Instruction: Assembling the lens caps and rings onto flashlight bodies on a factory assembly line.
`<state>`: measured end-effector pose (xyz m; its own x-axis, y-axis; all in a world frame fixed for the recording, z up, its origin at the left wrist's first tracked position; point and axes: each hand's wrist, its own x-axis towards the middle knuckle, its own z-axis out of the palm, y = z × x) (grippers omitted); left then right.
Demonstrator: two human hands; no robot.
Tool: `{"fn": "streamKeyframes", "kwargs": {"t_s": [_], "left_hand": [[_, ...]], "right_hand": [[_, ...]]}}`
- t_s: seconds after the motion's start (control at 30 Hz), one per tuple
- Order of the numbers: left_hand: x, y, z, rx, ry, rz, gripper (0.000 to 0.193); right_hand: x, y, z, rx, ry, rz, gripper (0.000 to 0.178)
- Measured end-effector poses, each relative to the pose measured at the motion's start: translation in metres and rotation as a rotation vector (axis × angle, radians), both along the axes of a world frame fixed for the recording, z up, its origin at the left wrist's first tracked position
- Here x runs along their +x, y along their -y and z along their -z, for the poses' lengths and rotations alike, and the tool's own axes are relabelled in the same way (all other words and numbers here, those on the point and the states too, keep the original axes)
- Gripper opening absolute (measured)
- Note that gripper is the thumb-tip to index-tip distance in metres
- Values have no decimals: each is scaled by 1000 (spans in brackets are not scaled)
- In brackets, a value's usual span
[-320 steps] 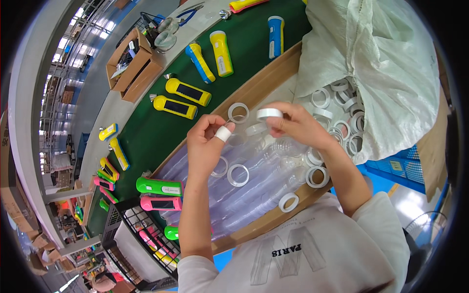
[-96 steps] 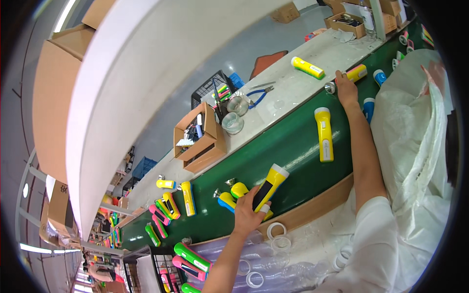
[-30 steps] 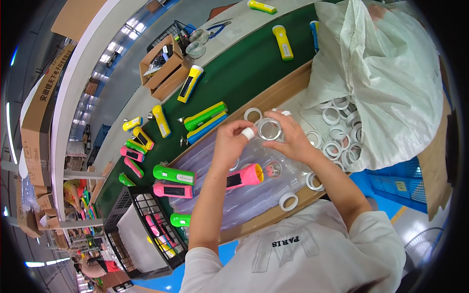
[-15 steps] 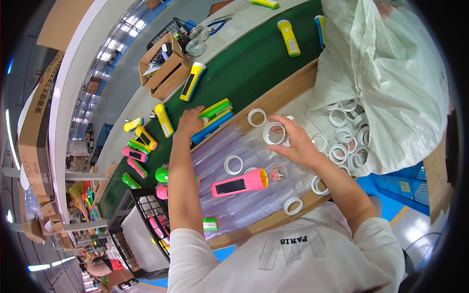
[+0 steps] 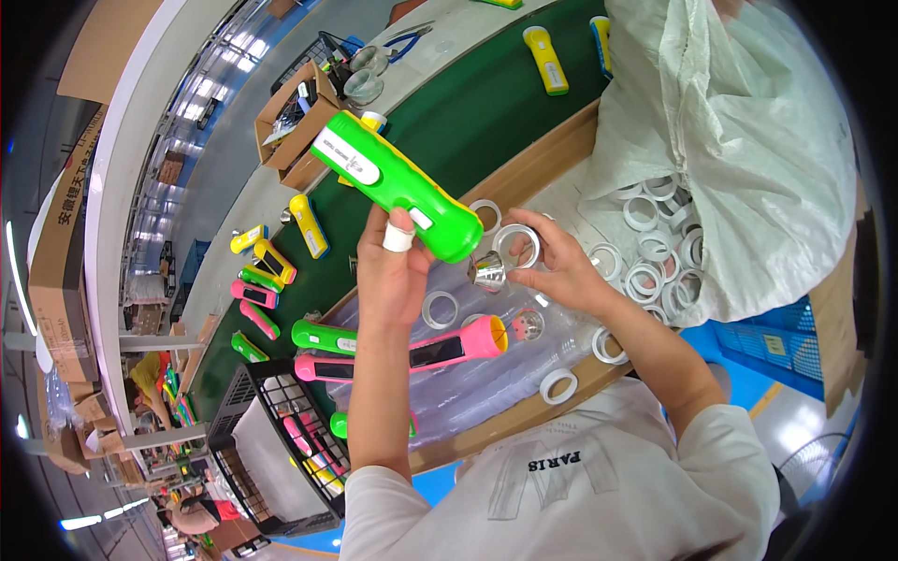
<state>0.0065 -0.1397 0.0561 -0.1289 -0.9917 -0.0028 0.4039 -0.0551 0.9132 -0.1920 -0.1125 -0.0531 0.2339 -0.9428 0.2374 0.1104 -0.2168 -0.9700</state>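
Note:
My left hand [image 5: 391,280] grips a green flashlight [image 5: 398,182] with a yellow strip along one edge, raised and tilted with its wide end down to the right. White tape wraps one finger or the thumb. At that wide end is a silver reflector cup [image 5: 485,271]; whether it is attached, I cannot tell. My right hand [image 5: 561,266] pinches a white ring [image 5: 516,246] between thumb and fingers, right beside the cup. Below, a pink flashlight [image 5: 468,344] with a dark panel lies over clear plastic tubes [image 5: 449,393], and a loose ring [image 5: 440,309] rests near it.
A white woven sack [image 5: 748,187] spills many white rings [image 5: 645,280] at the right. Coloured flashlights [image 5: 309,226] lie on the green belt [image 5: 468,122]. A small carton [image 5: 297,117] stands beyond; a black crate [image 5: 281,449] sits at lower left.
My left hand has picked up the green flashlight from the belt and brought it back beside the right hand. The right hand keeps its ring, turned a little. The silver cup now shows between them.

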Motion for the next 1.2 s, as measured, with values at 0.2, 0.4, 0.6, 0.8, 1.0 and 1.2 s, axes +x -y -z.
{"fn": "streamKeyframes", "kwargs": {"t_s": [0.2, 0.4, 0.6, 0.8, 1.0, 1.2], "left_hand": [[-20, -18, 4, -28, -41, 26, 44], [-34, -20, 13, 76, 47, -27, 39], [-60, -24, 28, 36, -122, -174, 40], [-44, -38, 37, -149, 99, -232, 37], [-14, -66, 22, -126, 312, -190, 33], [-24, -86, 36, 13, 243, -146, 38]], "right_hand": [[-3, -6, -10, 41, 57, -71, 76], [-6, -11, -25, -110, -201, -8, 77], [-4, -11, -22, 88, -118, -134, 83], [-13, -9, -14, -34, -158, -112, 56], [-21, -10, -41, 45, -232, -225, 57], [-5, -27, -41, 181, 454, -137, 59]]}}
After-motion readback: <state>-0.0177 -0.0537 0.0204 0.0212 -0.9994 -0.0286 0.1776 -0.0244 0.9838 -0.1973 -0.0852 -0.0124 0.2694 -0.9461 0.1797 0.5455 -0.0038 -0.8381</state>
